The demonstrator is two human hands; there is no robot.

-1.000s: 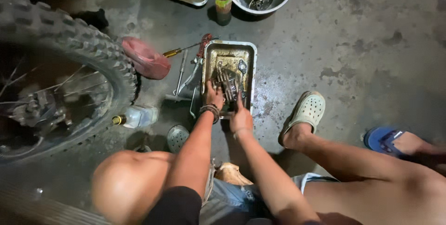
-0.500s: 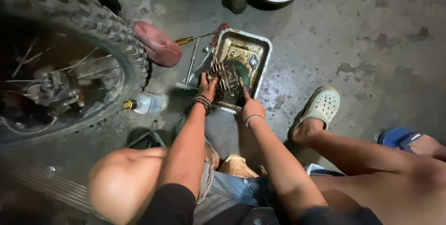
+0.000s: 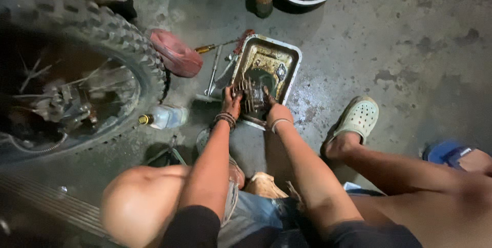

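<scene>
Down on the concrete floor [image 3: 410,38], both hands sit in the metal tray [image 3: 287,56], clasped around a dark, greasy metal part [image 3: 252,98] at the tray's near end. The left hand [image 3: 231,102] grips the part's left side with its fingers curled around it; the right hand [image 3: 274,108] presses on the right side, fingers closed over it. Half a second ago the hands held the same part in the same spot in the tray, so the hold has not shifted; a second ago they were likewise low in the tray. What has changed is mostly the view, which has tipped a little, so that the tray now shows more of its oily far end. The work therefore looks to be mid-step, with the part kept down in the tray's liquid rather than lifted out. Left of the tray lie loose tools [image 3: 215,68], a red rag [image 3: 177,53] and a knobbly tyre [image 3: 92,27]; a clear bottle [image 3: 164,117] lies near the left wrist.
</scene>
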